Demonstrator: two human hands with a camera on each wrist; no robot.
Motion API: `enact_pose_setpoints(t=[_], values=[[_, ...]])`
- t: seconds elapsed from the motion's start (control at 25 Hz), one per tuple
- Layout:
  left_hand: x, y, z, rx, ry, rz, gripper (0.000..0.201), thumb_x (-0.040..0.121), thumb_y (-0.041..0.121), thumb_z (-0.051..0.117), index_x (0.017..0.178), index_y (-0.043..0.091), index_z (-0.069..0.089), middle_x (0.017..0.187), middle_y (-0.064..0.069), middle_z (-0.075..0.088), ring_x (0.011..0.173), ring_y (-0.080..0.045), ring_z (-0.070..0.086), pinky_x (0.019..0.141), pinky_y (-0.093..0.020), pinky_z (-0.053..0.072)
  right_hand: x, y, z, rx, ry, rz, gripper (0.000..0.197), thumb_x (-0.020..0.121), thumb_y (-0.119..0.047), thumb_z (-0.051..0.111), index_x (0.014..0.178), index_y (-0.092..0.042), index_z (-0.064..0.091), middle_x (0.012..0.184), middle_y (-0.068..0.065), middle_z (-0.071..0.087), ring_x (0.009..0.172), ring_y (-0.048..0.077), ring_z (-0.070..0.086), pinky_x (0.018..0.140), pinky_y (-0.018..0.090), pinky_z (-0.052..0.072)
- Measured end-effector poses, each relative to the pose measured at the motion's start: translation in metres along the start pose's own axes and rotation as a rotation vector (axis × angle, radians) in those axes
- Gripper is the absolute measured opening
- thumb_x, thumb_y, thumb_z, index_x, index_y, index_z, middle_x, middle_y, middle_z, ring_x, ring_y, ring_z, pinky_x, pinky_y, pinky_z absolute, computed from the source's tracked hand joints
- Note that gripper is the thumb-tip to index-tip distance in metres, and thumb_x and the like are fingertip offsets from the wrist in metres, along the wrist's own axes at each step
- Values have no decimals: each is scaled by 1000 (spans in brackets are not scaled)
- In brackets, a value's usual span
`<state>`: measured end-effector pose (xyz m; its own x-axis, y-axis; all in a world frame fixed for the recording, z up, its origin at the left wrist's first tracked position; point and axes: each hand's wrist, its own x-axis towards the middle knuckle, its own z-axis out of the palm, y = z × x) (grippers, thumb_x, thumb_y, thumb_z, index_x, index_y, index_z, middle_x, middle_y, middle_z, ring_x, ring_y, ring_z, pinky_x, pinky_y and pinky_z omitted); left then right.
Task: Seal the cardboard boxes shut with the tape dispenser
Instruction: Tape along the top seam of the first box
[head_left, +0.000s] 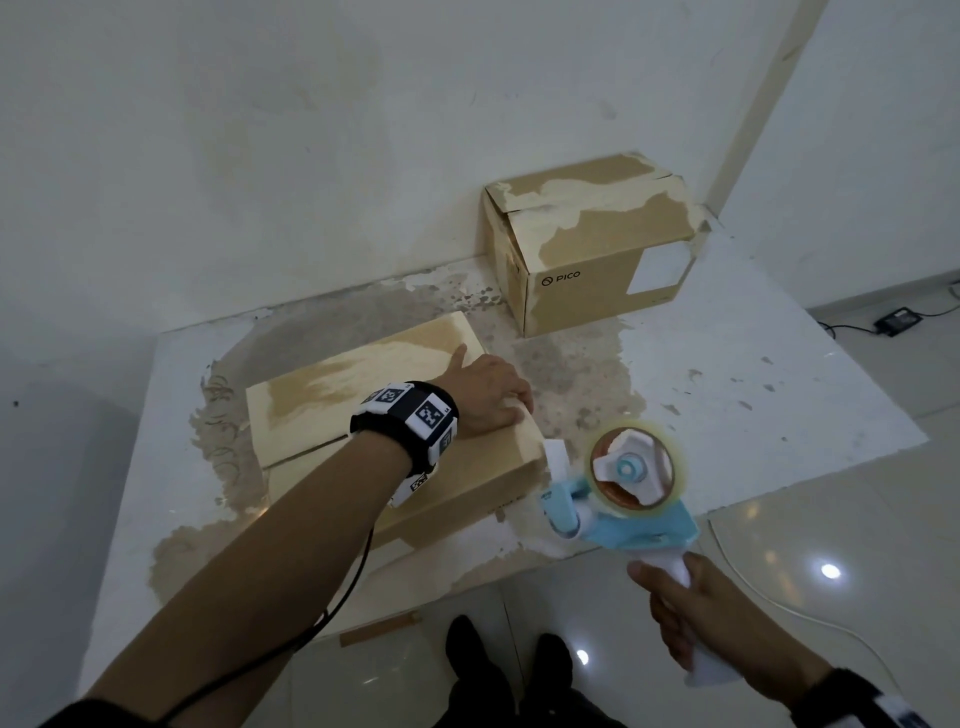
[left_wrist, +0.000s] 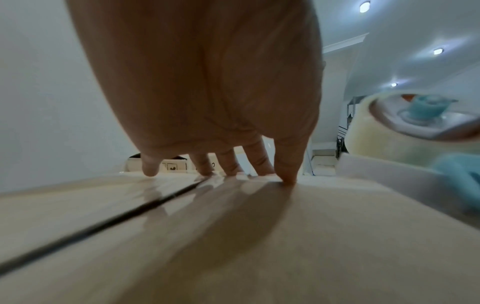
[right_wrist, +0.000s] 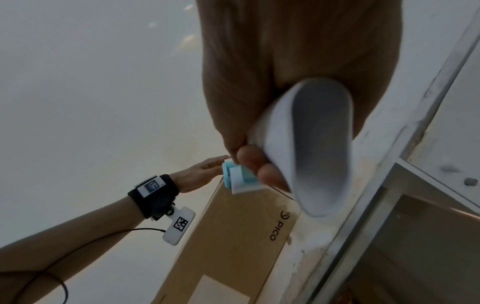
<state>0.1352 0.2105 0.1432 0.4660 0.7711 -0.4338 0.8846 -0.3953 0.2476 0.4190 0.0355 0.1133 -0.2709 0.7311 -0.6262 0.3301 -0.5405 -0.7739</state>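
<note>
A flat cardboard box (head_left: 363, 410) lies on the white table, its closed top flaps meeting at a dark seam (left_wrist: 103, 224). My left hand (head_left: 488, 395) presses flat on the box top near its right edge, fingers straight (left_wrist: 259, 162). My right hand (head_left: 691, 608) grips the white handle of the blue-and-white tape dispenser (head_left: 623, 493), whose front end sits at the box's right edge. The dispenser's clear tape roll (left_wrist: 389, 135) appears just right of my left hand. The handle's end (right_wrist: 317, 144) fills the right wrist view, above the box side (right_wrist: 233, 246) printed PICO.
A second, taller cardboard box (head_left: 592, 244) marked PICO stands at the back of the table (head_left: 753, 389) by the wall. A strip of cardboard (head_left: 379, 629) lies on the tiled floor near my feet. A black power adapter (head_left: 896, 319) with cable lies on the floor at right.
</note>
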Motion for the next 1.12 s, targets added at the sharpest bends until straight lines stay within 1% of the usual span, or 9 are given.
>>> enact_pose_setpoints(t=[0.12,0.28,0.44,0.56,0.64,0.72,0.84,0.92,1.12], values=[[-8,11,2,3,6,45,29,95,38,42,118,39,59,133,5,50,144,-20,19,112,-65,-9,7,-3,-15,94,117,-63,48,89,-34,62,49,-12,47,46,15,42,40,25,44,47,30,39],[-22,32,26,43,8,168,27,92,50,46,115,43,60,127,10,52,142,-20,22,111,-65,-9,25,-20,-29,249,250,-97,32,89,-30,62,65,-13,49,54,13,41,44,24,43,47,32,38],[-23,53,36,212,19,96,19,94,37,47,106,37,62,130,5,49,144,-31,15,110,-68,-3,36,-31,-27,263,263,-114,26,90,-30,62,73,-12,52,53,11,42,44,24,43,47,32,39],[-18,64,41,268,-18,61,15,89,35,53,99,36,64,136,3,47,146,-31,10,110,-67,-8,38,-31,-25,253,253,-101,24,90,-31,61,77,-12,53,53,10,43,45,24,43,47,32,40],[-17,60,43,131,-9,75,26,84,46,55,109,41,63,140,7,43,147,-26,7,110,-66,-11,38,-30,-27,253,252,-104,24,90,-30,61,78,-12,53,54,10,44,46,24,43,48,32,40],[-19,56,46,31,91,32,42,88,54,47,128,40,52,149,8,35,149,-22,4,113,-62,-11,37,-31,-30,250,263,-106,25,90,-31,61,77,-12,52,54,10,44,47,25,44,50,34,41],[-22,64,58,163,162,-131,59,96,54,29,148,26,27,162,-1,9,149,-25,-9,116,-58,-9,40,-35,-36,258,286,-97,27,91,-31,61,74,-11,51,55,10,45,48,25,46,50,33,42],[-19,68,69,243,183,-177,57,98,48,27,149,21,23,163,-6,2,148,-29,-14,116,-59,-7,44,-41,-38,256,299,-99,29,90,-32,61,72,-12,51,54,9,46,49,25,46,51,33,42],[-14,68,76,268,186,-186,51,98,42,34,145,24,27,163,-6,2,147,-32,-15,114,-63,-7,48,-51,-40,237,297,-115,27,90,-32,61,75,-12,52,54,9,47,49,25,47,50,32,43]])
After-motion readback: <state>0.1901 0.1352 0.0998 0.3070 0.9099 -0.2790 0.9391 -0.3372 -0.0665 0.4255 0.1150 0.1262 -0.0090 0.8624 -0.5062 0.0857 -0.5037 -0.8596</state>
